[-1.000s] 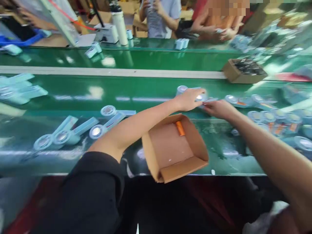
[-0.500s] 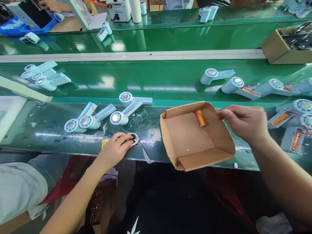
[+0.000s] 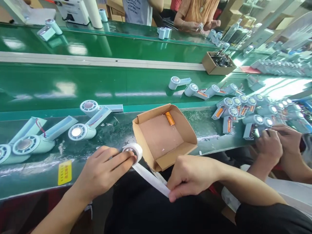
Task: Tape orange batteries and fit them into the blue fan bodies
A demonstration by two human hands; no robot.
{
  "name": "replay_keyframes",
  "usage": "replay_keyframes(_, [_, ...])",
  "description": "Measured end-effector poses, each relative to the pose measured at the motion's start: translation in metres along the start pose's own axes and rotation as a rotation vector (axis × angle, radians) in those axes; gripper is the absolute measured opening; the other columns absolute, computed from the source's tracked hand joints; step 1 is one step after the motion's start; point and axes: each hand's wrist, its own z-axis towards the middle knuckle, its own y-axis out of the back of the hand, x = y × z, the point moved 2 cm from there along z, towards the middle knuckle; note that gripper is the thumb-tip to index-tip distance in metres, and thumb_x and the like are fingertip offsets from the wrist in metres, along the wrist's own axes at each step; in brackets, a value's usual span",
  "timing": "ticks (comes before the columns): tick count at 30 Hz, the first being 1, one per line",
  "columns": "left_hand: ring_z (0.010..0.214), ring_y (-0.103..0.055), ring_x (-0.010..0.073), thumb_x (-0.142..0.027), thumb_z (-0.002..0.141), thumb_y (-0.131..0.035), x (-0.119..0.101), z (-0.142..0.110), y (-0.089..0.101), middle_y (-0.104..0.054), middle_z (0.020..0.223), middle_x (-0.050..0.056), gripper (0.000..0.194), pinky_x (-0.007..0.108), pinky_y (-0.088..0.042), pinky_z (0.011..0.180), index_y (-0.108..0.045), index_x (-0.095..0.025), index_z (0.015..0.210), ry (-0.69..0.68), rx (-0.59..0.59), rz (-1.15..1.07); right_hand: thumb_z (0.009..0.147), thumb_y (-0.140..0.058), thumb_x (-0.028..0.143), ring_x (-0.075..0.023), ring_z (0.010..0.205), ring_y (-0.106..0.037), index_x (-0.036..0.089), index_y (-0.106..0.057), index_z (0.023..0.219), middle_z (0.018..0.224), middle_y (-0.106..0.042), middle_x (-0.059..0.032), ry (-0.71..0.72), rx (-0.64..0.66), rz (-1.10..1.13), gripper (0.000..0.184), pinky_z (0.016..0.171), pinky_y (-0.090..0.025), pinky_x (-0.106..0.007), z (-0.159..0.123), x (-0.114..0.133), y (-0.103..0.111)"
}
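My left hand (image 3: pixel 107 167) grips a roll of white tape (image 3: pixel 137 152), its fingers in the core, just over the bench edge. A strip of tape (image 3: pixel 151 179) runs from the roll to my right hand (image 3: pixel 188 178), which pinches its free end between thumb and fingers. Behind the strip sits a shallow cardboard box (image 3: pixel 156 136) with one orange battery cell (image 3: pixel 170 118) inside. Left of the box lie several light-blue fan bodies with open handles, the nearest fan body (image 3: pixel 80 130) showing a red wire.
A yellow label (image 3: pixel 64 172) is stuck on the bench edge. More fan bodies (image 3: pixel 227 102) with orange cells cluster at right, where another person's hands (image 3: pixel 278 143) work. Beyond the green belt (image 3: pixel 102 78) stands a carton of dark parts (image 3: pixel 218 63); people stand behind.
My left hand has lifted the tape roll off the bench. My right hand has come from beside the box to the tape's loose end, now stretched out. The view has swung right.
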Motion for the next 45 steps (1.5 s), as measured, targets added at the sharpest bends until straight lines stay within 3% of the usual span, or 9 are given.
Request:
replay_keyframes(2, [0.079,-0.062,0.0207,-0.006,0.102,-0.053,-0.001,0.000,-0.003,-0.079,0.095,0.004,0.022,0.038,-0.051,0.069,-0.066,-0.020,0.113,0.041,-0.023,0.012,0.105,-0.062,0.039,-0.0165,0.066,-0.067,0.032,-0.076,0.081,0.075,-0.077,0.0009,-0.056,-0.099,-0.176,0.028,0.062,-0.045,-0.029,-0.001,-0.011,0.017])
replay_keyframes(6, [0.080,-0.064,0.0203,-0.001,0.096,-0.059,-0.011,0.008,-0.011,-0.078,0.093,0.007,0.025,0.036,-0.051,0.068,-0.066,-0.016,0.115,0.080,-0.075,-0.007,0.104,-0.065,0.037,-0.0286,0.089,-0.076,0.020,-0.075,0.105,0.103,-0.081,-0.0136,-0.533,-0.710,-0.728,0.020,0.071,-0.052,-0.033,0.017,-0.051,0.067])
replay_keyframes(8, [0.081,-0.066,0.0195,0.001,0.095,-0.058,-0.017,0.013,-0.015,-0.078,0.093,0.007,0.029,0.035,-0.053,0.071,-0.068,-0.015,0.118,0.053,-0.070,-0.035,0.103,-0.068,0.035,-0.0355,0.101,-0.076,0.016,-0.072,0.112,0.113,-0.079,-0.0217,-0.701,-0.783,-0.876,0.021,0.075,-0.054,-0.037,0.029,-0.067,0.083])
replay_keyframes(18, [0.085,-0.067,0.0190,0.003,0.095,-0.050,-0.020,0.018,-0.019,-0.078,0.098,0.006,0.036,0.034,-0.055,0.077,-0.073,-0.016,0.117,-0.014,0.040,-0.067,0.105,-0.061,0.022,-0.0258,0.108,-0.073,0.021,-0.074,0.134,0.118,-0.078,-0.0100,-0.340,-0.702,-0.634,0.032,0.095,-0.055,-0.035,0.019,-0.074,0.085])
replay_keyframes(28, [0.088,-0.065,0.0195,0.001,0.097,-0.052,-0.025,0.023,-0.023,-0.077,0.099,0.006,0.034,0.034,-0.052,0.080,-0.074,-0.016,0.116,-0.038,0.102,-0.098,0.107,-0.061,0.028,-0.0299,0.113,-0.070,0.019,-0.075,0.102,0.112,-0.077,-0.0138,-0.366,-0.706,-0.768,0.018,0.100,-0.053,-0.040,0.031,-0.078,0.081])
replay_keyframes(33, [0.087,-0.066,0.0187,-0.001,0.097,-0.053,-0.027,0.022,-0.024,-0.076,0.099,0.005,0.032,0.033,-0.053,0.080,-0.074,-0.018,0.114,-0.046,0.133,-0.087,0.093,-0.080,0.029,-0.0300,0.103,-0.074,0.020,-0.067,0.118,0.114,-0.079,-0.0114,-0.477,-0.739,-0.595,0.029,0.086,-0.055,-0.038,0.032,-0.087,0.081])
replay_keyframes(36, [0.086,-0.066,0.0185,-0.005,0.100,-0.055,-0.029,0.025,-0.023,-0.077,0.101,0.005,0.027,0.034,-0.053,0.078,-0.074,-0.018,0.114,-0.069,0.153,-0.070,0.094,-0.076,0.023,-0.0305,0.107,-0.074,0.020,-0.074,0.108,0.113,-0.080,-0.0119,-0.425,-0.654,-0.569,0.015,0.091,-0.055,-0.039,0.034,-0.084,0.081])
replay_keyframes(41, [0.083,-0.064,0.0177,-0.007,0.100,-0.059,-0.031,0.033,-0.014,-0.077,0.101,0.004,0.021,0.034,-0.052,0.077,-0.073,-0.018,0.112,-0.135,0.152,-0.070,0.097,-0.070,0.034,-0.0212,0.090,-0.076,0.020,-0.078,0.120,0.109,-0.083,-0.0065,-0.130,-0.614,-0.015,0.028,0.083,-0.061,-0.034,0.014,-0.055,0.068])
replay_keyframes(45, [0.087,-0.066,0.0178,-0.007,0.099,-0.063,-0.030,0.040,-0.006,-0.077,0.103,0.003,0.021,0.035,-0.053,0.078,-0.073,-0.021,0.112,-0.217,0.206,-0.062,0.091,-0.077,0.042,-0.0205,0.085,-0.078,0.022,-0.080,0.122,0.107,-0.084,-0.0049,-0.063,-0.571,0.241,0.037,0.075,-0.063,-0.032,-0.007,-0.023,0.048])
